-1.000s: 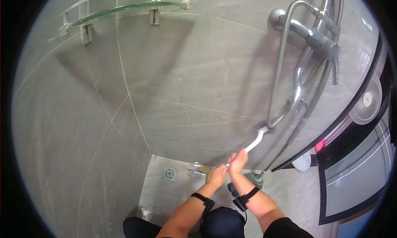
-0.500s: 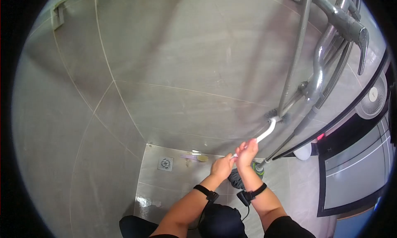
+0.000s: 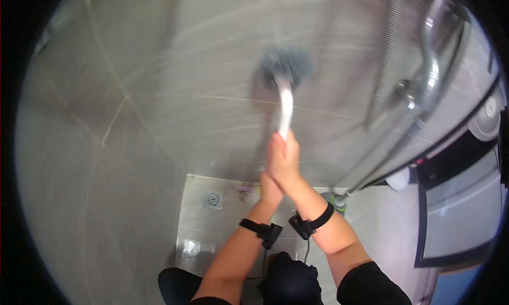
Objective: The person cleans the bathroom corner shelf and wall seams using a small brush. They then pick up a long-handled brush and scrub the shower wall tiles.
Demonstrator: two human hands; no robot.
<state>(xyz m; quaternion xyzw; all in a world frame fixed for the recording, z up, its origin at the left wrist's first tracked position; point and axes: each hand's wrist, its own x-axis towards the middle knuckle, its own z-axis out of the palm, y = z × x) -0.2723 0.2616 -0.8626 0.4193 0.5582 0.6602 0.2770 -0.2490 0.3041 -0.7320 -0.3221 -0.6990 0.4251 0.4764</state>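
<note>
Brush (image 3: 286,109), one. Left hand (image 3: 271,189), one. Right hand (image 3: 285,160), one. Wrist straps (image 3: 323,217), two. Floor drain (image 3: 213,200), one. Fan (image 3: 489,114), one.

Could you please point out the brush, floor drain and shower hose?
Brush (image 3: 286,102), head camera view: on its white handle.
Floor drain (image 3: 213,200), head camera view: on its slotted grate.
Shower hose (image 3: 389,45), head camera view: on its ribbed length.

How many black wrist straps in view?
2: left strap around the left wrist, right strap around the right wrist. No others visible.
</note>
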